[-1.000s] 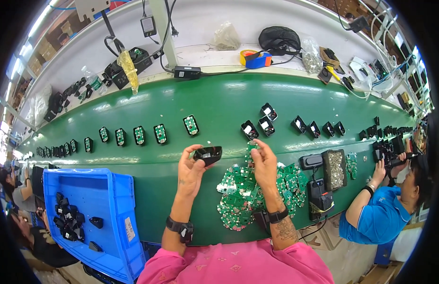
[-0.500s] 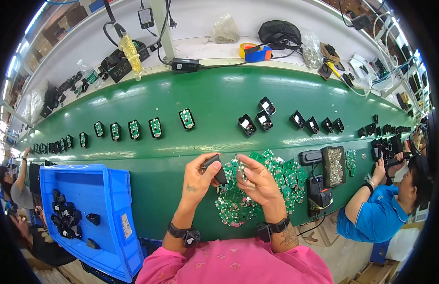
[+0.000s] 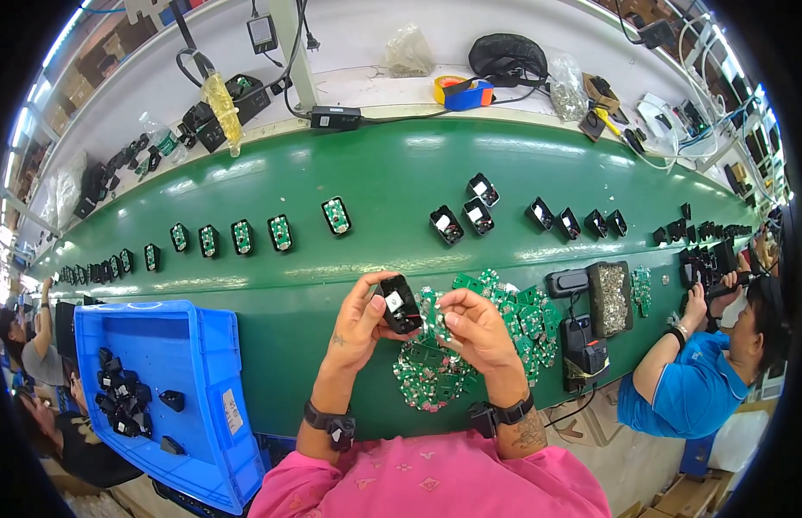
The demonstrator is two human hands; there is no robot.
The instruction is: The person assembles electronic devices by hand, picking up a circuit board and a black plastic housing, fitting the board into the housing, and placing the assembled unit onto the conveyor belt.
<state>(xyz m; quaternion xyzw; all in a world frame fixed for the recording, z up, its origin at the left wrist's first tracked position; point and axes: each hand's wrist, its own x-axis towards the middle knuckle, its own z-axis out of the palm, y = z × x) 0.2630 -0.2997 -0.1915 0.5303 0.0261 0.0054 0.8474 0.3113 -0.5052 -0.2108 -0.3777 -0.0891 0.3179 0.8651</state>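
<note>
My left hand (image 3: 356, 318) is closed round a small black plastic housing (image 3: 399, 296). The hollow side of the housing faces up, showing a white label inside and a bit of red wire at its lower edge. Just right of it, my right hand (image 3: 480, 330) pinches a green circuit board (image 3: 432, 316) by its edge, close to the housing's rim. Under and beside both hands lies a heap of green circuit boards (image 3: 529, 326), partly hidden by my right hand.
A blue crate (image 3: 193, 371) with black parts stands at left. Across the green bench (image 3: 383, 173) run housings with boards (image 3: 336, 216) and open housings (image 3: 446, 225). A black device (image 3: 582, 354) and a tray of small metal parts (image 3: 610, 298) sit at right. A co-worker in blue (image 3: 686, 388) works beyond.
My left hand has turned the housing so that its hollow side shows. The circuit board in my right hand has come round to show its green face beside the housing.
</note>
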